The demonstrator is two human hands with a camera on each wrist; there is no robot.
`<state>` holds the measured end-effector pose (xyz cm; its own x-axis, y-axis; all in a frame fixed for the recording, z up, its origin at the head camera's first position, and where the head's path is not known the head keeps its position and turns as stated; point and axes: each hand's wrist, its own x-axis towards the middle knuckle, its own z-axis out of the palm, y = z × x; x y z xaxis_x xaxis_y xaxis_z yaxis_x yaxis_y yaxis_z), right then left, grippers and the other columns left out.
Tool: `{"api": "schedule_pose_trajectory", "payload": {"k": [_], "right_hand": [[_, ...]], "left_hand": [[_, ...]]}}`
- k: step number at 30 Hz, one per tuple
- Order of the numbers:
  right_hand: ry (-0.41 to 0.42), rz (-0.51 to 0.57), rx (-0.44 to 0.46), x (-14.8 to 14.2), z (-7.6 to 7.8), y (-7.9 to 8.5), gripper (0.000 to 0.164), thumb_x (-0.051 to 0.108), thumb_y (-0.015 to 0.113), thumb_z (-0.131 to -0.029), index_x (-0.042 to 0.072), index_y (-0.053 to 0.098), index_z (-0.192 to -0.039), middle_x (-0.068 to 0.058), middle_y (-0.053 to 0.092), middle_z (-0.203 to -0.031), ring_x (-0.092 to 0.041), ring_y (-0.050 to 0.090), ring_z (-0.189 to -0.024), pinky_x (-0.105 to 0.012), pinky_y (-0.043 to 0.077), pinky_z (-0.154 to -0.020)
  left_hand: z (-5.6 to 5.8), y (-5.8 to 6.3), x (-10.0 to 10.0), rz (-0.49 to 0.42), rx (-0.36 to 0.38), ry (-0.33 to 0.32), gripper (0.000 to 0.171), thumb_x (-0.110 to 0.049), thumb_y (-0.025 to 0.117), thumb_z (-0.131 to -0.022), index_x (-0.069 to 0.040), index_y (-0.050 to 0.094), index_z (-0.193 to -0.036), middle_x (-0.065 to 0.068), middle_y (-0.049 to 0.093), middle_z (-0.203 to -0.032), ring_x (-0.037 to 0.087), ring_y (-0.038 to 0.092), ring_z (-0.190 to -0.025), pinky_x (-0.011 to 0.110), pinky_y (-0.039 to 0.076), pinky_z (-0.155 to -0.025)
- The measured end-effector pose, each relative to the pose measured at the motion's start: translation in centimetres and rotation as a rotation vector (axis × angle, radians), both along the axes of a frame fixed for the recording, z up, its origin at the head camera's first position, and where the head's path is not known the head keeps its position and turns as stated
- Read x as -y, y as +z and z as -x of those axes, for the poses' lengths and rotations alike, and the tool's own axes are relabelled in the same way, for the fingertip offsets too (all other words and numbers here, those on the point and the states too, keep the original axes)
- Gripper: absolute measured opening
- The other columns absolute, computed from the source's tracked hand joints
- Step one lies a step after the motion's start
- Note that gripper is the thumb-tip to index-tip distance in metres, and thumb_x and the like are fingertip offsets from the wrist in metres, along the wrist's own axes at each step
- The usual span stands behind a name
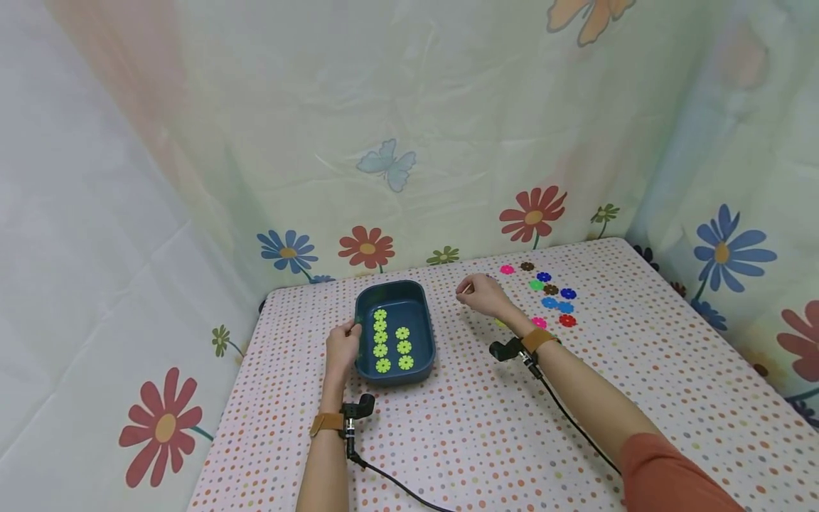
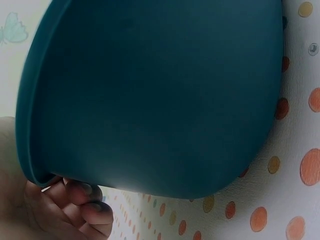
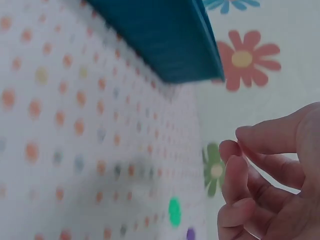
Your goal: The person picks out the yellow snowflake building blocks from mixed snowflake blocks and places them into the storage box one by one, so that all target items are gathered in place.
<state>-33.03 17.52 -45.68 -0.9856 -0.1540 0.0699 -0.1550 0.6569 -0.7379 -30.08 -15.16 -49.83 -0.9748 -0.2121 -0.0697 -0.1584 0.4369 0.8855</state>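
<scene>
A dark blue rectangular tray (image 1: pixel 419 373) stands on the table with several yellow-green notched plastic discs (image 1: pixel 380 337) in it, set in two columns. My left hand (image 1: pixel 342 347) grips the tray's left rim; the left wrist view shows its fingers (image 2: pixel 95 212) curled under the edge. Right of the tray, my right hand (image 1: pixel 483 295) is raised above the table. Its thumb and index fingertip meet in the right wrist view, the other fingers are curled, and no disc shows between them. Partly behind the right forearm lies a yellow disc (image 1: pixel 500 322).
Loose discs lie scattered at the right: a pink disc (image 1: pixel 507 269), a brown disc (image 1: pixel 551 289), a green disc (image 1: pixel 536 285), a red disc (image 1: pixel 567 321) and several blue ones. The dotted tablecloth (image 1: pixel 435 441) covers the table. A flowered curtain (image 1: pixel 448 206) hangs behind it.
</scene>
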Motion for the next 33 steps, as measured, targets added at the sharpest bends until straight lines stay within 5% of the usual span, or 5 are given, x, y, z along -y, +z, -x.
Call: {"api": "schedule_pose_trajectory", "payload": {"k": [17, 24, 33], "right_hand": [[-0.126, -0.036, 0.091, -7.9, -1.6, -3.2, 0.024, 0.015, 0.065, -0.098, -0.004, 0.069, -0.112, -0.018, 0.068, -0.101, -0.025, 0.063, -0.083, -0.035, 0.052, -0.068], [-0.192, -0.061, 0.129, -9.3, -2.3, -3.9, 0.023, 0.015, 0.067, -0.096, -0.004, 0.07, -0.109, -0.018, 0.068, -0.101, -0.026, 0.062, -0.085, -0.037, 0.051, -0.071], [-0.176, -0.079, 0.152, -9.8, -2.6, -4.4, 0.025, 0.017, 0.068, -0.095, -0.003, 0.071, -0.109, -0.017, 0.069, -0.103, -0.024, 0.062, -0.084, -0.035, 0.051, -0.07]], "left_hand": [[-0.4, 0.3, -0.1, 0.007, -0.02, -0.012, 0.048, -0.026, 0.05, -0.107, 0.001, 0.05, -0.147, 0.022, 0.055, -0.143, 0.033, 0.052, -0.131, 0.05, 0.045, -0.104], [-0.6, 0.3, 0.0, -0.003, -0.02, -0.016, 0.048, -0.025, 0.05, -0.107, 0.002, 0.049, -0.147, 0.022, 0.054, -0.144, 0.033, 0.052, -0.132, 0.05, 0.045, -0.105], [-0.7, 0.4, -0.1, -0.021, -0.036, -0.025, 0.049, -0.025, 0.051, -0.107, 0.005, 0.049, -0.146, 0.024, 0.054, -0.144, 0.035, 0.05, -0.133, 0.052, 0.044, -0.106]]}}
